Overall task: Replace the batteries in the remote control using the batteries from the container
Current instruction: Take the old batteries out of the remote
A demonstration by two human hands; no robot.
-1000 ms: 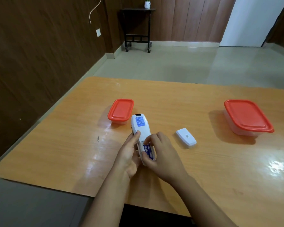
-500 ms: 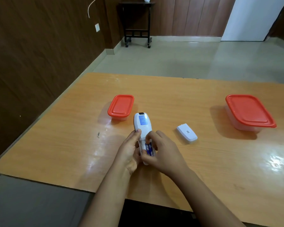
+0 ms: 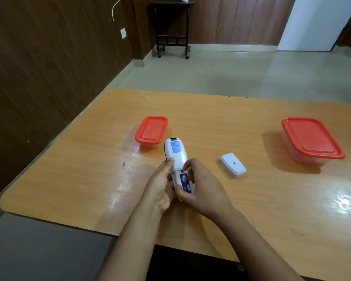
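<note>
A white remote control [image 3: 175, 153] lies face down on the orange table [image 3: 89, 169], its battery bay open and a blue battery [image 3: 184, 181] showing inside. My left hand [image 3: 161, 185] grips the remote's near end from the left, thumb along its side. My right hand [image 3: 201, 187] curls over the bay, forefinger and thumb pinching the blue battery. The remote's white battery cover [image 3: 233, 164] lies loose to the right. A small container with a red lid [image 3: 152, 131] stands just beyond the remote, lid on.
A larger clear container with a red lid [image 3: 310, 139] stands at the right of the table. The table's near edge runs just below my forearms. A dark wood wall is on the left, with open floor and a small black stand [image 3: 171, 27] beyond.
The camera has tipped slightly down. My right fingers have shifted over the battery bay, and more of the blue battery shows. The left hand keeps its grip.
</note>
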